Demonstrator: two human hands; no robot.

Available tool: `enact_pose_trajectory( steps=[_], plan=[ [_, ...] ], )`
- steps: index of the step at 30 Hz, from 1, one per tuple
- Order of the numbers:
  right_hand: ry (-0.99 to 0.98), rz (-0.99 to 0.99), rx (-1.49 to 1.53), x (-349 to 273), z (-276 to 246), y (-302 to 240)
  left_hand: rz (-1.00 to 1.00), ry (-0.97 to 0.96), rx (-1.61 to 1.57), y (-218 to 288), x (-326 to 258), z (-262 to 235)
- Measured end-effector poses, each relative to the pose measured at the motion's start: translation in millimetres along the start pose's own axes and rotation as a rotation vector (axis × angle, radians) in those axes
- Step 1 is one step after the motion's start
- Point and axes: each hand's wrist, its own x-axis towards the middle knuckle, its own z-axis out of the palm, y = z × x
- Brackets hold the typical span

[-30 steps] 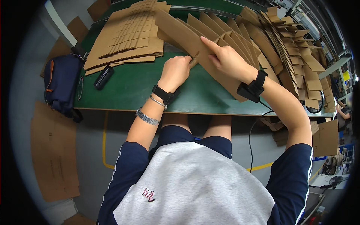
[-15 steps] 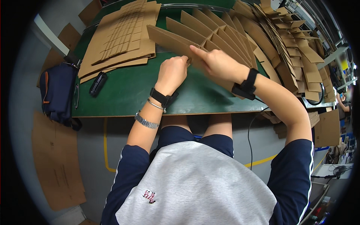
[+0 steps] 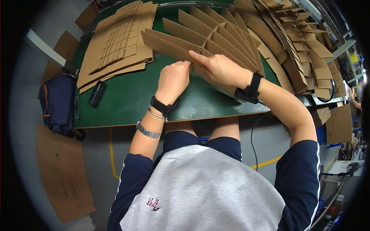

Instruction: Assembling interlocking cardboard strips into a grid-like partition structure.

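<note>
A brown cardboard divider (image 3: 225, 43) of slotted, crossing panels stands fanned out over the green table. My right hand (image 3: 223, 70) grips its nearest panel (image 3: 169, 47), the index finger stretched along the top edge by a slot and the other fingers partly hidden behind the board. Close beside it, my left hand (image 3: 174, 81) is closed in a pinch at the lower edge of that same panel. What lies between the left fingertips is mostly covered by the hand. Both wrists wear black straps.
Flat cardboard sheets with slotted strips (image 3: 119, 42) lie at the left of the green table (image 3: 208, 104). A black case (image 3: 97, 93) and a navy bag (image 3: 58, 102) are near its left edge. Several assembled cardboard dividers (image 3: 296, 50) are piled at the right. A black cable (image 3: 252, 142) hangs below.
My hands keep nearly the same grip on the divider. The whole view has shifted slightly, and the nearest panels now appear a little lower and further left.
</note>
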Motion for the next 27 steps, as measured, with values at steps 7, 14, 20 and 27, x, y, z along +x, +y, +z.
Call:
enact_pose_trajectory(
  steps=[7, 14, 20, 27],
  plan=[
    [-0.255, 0.036, 0.103, -7, -12, 9, 0.020, 0.009, -0.056, 2, 5, 1],
    [0.183, 0.756, -0.152, -99, -87, 207, -0.228, -0.157, -0.045, -16, -28, -50],
    [-0.018, 1.117, -0.174, -157, -45, 241, -0.280, -0.150, -0.120, -36, -63, -67],
    [0.397, 0.815, -0.587, -164, -76, 248, -0.058, -0.075, -0.079, -39, -62, -38]
  ],
)
